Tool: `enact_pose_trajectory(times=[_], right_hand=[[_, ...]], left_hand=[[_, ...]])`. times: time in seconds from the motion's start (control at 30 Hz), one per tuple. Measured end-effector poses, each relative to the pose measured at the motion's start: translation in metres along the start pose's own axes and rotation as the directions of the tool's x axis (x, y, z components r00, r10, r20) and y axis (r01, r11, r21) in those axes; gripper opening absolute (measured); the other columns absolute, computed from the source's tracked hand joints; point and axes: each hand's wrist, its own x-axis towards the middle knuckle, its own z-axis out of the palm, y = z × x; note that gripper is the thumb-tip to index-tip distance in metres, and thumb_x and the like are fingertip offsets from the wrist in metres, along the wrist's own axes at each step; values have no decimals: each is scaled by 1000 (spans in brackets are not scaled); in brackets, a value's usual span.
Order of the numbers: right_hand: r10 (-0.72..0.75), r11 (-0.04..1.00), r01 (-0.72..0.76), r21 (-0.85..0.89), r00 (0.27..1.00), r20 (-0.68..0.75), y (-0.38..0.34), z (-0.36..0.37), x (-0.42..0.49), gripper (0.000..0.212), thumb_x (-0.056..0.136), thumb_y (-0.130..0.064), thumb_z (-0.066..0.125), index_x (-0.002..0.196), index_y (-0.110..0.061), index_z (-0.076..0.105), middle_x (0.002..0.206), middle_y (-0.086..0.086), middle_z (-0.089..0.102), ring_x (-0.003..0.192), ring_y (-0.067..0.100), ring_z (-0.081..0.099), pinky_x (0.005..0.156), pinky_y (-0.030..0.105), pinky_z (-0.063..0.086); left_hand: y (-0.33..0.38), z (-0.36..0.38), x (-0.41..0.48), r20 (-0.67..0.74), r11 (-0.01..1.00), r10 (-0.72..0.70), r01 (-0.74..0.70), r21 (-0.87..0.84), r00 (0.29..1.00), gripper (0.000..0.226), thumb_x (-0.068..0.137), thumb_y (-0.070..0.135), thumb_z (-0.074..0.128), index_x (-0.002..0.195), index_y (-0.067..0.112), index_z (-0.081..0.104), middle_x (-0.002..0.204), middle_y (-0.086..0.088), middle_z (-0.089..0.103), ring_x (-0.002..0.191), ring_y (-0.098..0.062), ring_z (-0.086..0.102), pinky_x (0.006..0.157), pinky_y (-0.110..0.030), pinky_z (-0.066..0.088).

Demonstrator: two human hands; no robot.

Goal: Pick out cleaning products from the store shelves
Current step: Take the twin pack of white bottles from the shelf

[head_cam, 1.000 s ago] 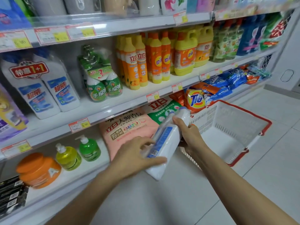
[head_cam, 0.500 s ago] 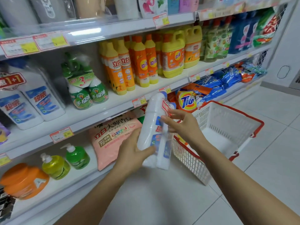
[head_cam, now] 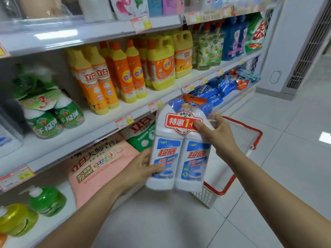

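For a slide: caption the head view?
Left hand and right hand hold a twin-pack of white cleaner bottles near a red-rimmed basket.

Glossy plastic-wrapped white bottles (head_cam: 179, 153), white plastic mesh basket (head_cam: 231, 185), glossy floor tiles (head_cam: 295, 149)

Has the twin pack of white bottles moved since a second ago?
Yes. The twin pack has swung from tilted to upright, label facing the camera, its top up by the shelf edge above the pink bag.

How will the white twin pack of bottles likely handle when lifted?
Probably heavy: the twin pack is held by the left hand and the right hand together. Its glossy wrapping may slip. Two bottles side by side should lie flat, not roll.
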Motion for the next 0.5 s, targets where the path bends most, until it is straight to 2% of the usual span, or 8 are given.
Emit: enact_pose_trajectory(times=[0.1, 0.17, 0.23, 0.33, 0.37, 0.4, 0.47, 0.5], right_hand=[[-231, 964, 217, -151, 969, -84, -14, -5, 1, 55, 70, -49, 75, 110, -16, 57, 111, -7, 68, 98, 7, 68, 81, 32, 60], [-323, 928, 292, -231, 940, -110, -18, -12, 5, 52, 70, -50, 75, 106, -17, 55, 108, -7, 68, 99, 9, 67, 84, 34, 59], [-391, 897, 352, -266, 914, -107, -14, -19, 11, 49, 73, -42, 80, 105, -15, 56, 108, -3, 70, 101, 14, 68, 87, 42, 58], [-457, 848, 393, -356, 881, -117, 6, -25, 23, 44, 74, -27, 86, 99, -9, 55, 106, 3, 71, 102, 22, 67, 86, 53, 53], [-454, 844, 381, -378, 882, -124, 14, -27, 26, 43, 74, -26, 86, 97, -10, 54, 106, 3, 71, 102, 22, 67, 86, 52, 52], [-444, 845, 366, -389, 887, -129, 24, -30, 29, 42, 73, -25, 86, 97, -13, 54, 107, 1, 71, 102, 19, 67, 87, 49, 53], [-417, 852, 334, -404, 899, -135, 43, -33, 34, 43, 72, -23, 86, 102, -15, 57, 110, -6, 71, 105, 8, 66, 89, 34, 54], [-392, 859, 309, -409, 910, -136, 53, -35, 37, 44, 72, -23, 87, 104, -13, 58, 110, -10, 70, 106, 2, 65, 88, 25, 54]], left_hand=[[3, 5, 42, -62, 996, 48, -43, 77, 997, 42, 85, 19, 70, 125, 15, 57, 119, 1, 69, 106, -11, 67, 92, -30, 55], [9, 13, 69, -70, 982, 147, -137, 133, 987, 47, 87, 21, 69, 131, 18, 53, 123, 7, 65, 113, -9, 62, 91, -23, 54], [15, 20, 93, -70, 958, 270, -260, 122, 960, 59, 86, 28, 70, 139, 29, 44, 129, 18, 59, 118, -1, 56, 89, -16, 51], [27, 24, 126, -96, 934, 358, -356, 42, 929, 56, 84, 39, 70, 130, 55, 41, 118, 38, 57, 111, 12, 55, 83, -11, 50], [27, 24, 136, -87, 933, 360, -358, 42, 929, 54, 84, 39, 69, 125, 60, 41, 116, 38, 56, 109, 10, 57, 82, -13, 51], [25, 25, 146, -73, 933, 359, -355, 64, 930, 49, 85, 37, 69, 120, 60, 44, 117, 31, 57, 109, 1, 60, 82, -21, 54], [14, 26, 163, -36, 932, 347, -340, 125, 937, 30, 89, 29, 68, 111, 44, 56, 116, 12, 62, 100, -24, 68, 79, -44, 59], [6, 28, 169, -20, 936, 335, -330, 122, 942, 24, 89, 25, 68, 108, 36, 58, 113, 7, 65, 93, -30, 70, 77, -52, 58]])
